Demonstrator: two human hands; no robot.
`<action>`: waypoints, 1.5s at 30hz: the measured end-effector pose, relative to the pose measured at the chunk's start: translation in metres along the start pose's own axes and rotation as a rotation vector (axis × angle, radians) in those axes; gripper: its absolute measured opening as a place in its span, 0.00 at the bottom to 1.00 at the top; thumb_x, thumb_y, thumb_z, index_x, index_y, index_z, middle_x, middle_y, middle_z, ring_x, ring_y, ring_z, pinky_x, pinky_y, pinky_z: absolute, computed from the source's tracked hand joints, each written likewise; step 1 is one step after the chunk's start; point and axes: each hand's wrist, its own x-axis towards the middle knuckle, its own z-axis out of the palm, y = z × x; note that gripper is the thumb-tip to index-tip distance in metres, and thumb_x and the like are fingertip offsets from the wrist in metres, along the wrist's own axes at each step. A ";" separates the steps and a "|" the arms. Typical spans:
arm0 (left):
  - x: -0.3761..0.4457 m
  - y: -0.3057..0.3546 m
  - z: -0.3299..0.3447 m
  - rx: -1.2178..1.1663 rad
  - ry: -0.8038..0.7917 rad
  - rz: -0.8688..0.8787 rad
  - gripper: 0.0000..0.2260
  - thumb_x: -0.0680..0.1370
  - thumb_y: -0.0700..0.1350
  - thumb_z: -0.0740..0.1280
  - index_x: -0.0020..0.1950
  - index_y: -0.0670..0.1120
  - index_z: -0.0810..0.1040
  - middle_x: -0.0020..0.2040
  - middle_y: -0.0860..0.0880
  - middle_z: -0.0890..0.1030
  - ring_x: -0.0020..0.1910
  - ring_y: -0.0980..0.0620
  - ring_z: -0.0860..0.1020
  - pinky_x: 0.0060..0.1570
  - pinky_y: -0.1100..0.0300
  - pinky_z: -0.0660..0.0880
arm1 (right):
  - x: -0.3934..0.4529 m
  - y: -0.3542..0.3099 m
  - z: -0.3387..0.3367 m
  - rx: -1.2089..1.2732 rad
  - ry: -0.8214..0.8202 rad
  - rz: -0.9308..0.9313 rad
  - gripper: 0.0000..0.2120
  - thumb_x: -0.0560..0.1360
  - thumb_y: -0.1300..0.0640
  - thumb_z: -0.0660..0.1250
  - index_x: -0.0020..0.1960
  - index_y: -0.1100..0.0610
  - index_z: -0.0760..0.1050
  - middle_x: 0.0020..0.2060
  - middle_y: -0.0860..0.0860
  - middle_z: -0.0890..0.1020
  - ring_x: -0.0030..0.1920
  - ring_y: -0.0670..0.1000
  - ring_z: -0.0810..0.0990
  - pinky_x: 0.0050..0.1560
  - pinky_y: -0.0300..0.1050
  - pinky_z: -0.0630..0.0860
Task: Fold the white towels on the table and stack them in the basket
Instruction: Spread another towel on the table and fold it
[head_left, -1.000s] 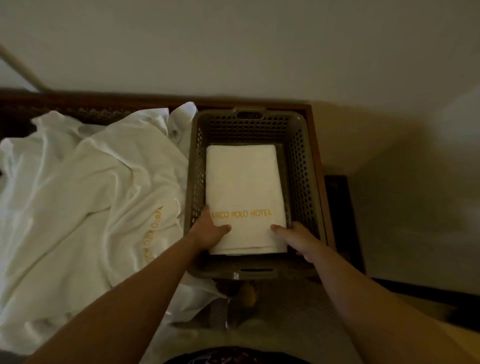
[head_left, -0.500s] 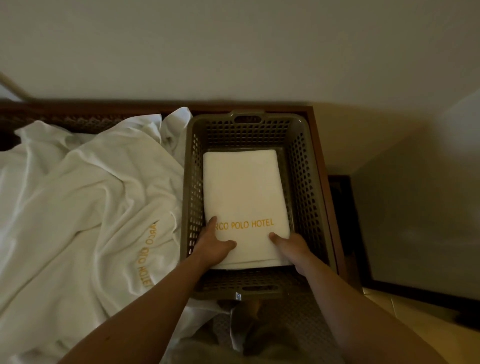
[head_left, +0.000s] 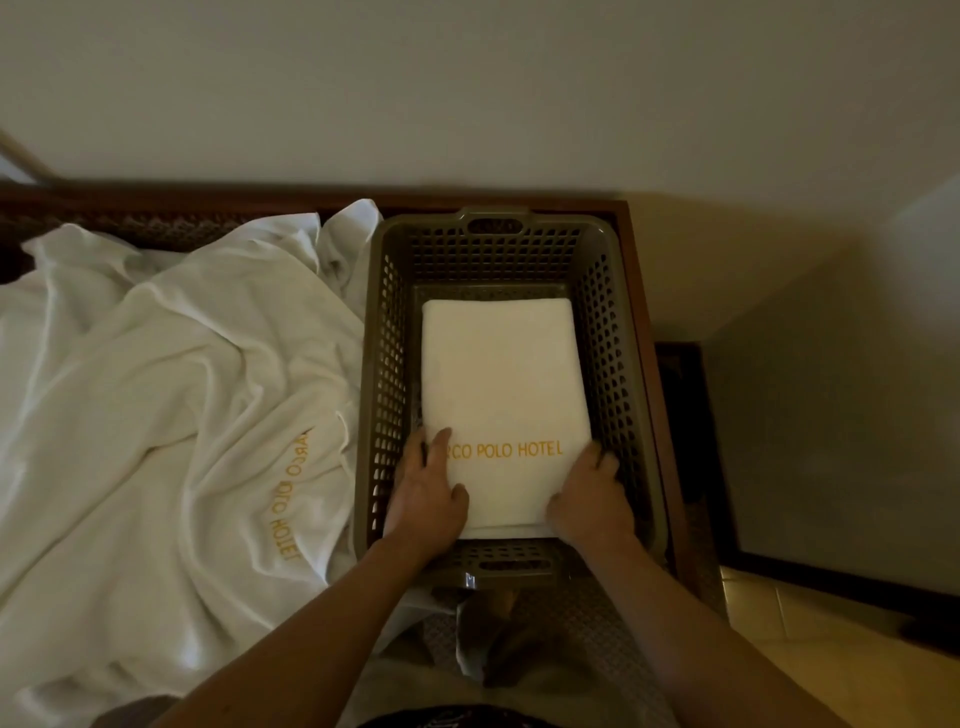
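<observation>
Folded white towel with gold lettering (head_left: 501, 395) lies flat in the grey perforated plastic basket (head_left: 382, 364) at the wooden table's (head_left: 636, 291) right end. Left hand (head_left: 426, 499) and right hand (head_left: 589, 501) grip the towel's near corners. Crumpled white towels (head_left: 171, 389) heaped left of basket.

The folded towel (head_left: 501, 384) in the basket (head_left: 382, 374) reads "RCO POLO HOTEL" in gold; the loose towel (head_left: 171, 395) beside it shows "ARCO POLO HOTEL".

A plain pale wall (head_left: 467, 78) fills the far side. At the near right lies tiled floor (head_left: 831, 639), with a dark-framed panel (head_left: 841, 415) standing beside it.
</observation>
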 end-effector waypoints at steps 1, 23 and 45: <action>-0.004 0.004 0.003 0.098 0.024 0.064 0.34 0.80 0.50 0.65 0.83 0.53 0.52 0.82 0.46 0.46 0.80 0.44 0.52 0.79 0.49 0.54 | -0.005 -0.004 0.003 -0.110 0.071 -0.089 0.45 0.78 0.51 0.67 0.82 0.56 0.39 0.80 0.61 0.46 0.77 0.64 0.58 0.74 0.58 0.64; -0.073 -0.055 -0.145 -0.051 0.370 -0.009 0.12 0.80 0.46 0.69 0.62 0.54 0.81 0.74 0.56 0.72 0.70 0.53 0.73 0.68 0.55 0.72 | -0.066 -0.139 0.008 0.068 -0.045 -0.653 0.25 0.80 0.49 0.64 0.76 0.46 0.64 0.81 0.50 0.56 0.80 0.53 0.54 0.78 0.62 0.55; 0.136 -0.191 -0.341 0.298 0.133 -0.144 0.15 0.84 0.55 0.60 0.64 0.47 0.75 0.63 0.43 0.79 0.61 0.40 0.77 0.61 0.44 0.75 | -0.073 -0.379 0.085 0.556 0.211 -0.438 0.19 0.76 0.59 0.68 0.66 0.49 0.74 0.70 0.48 0.72 0.72 0.47 0.69 0.73 0.46 0.67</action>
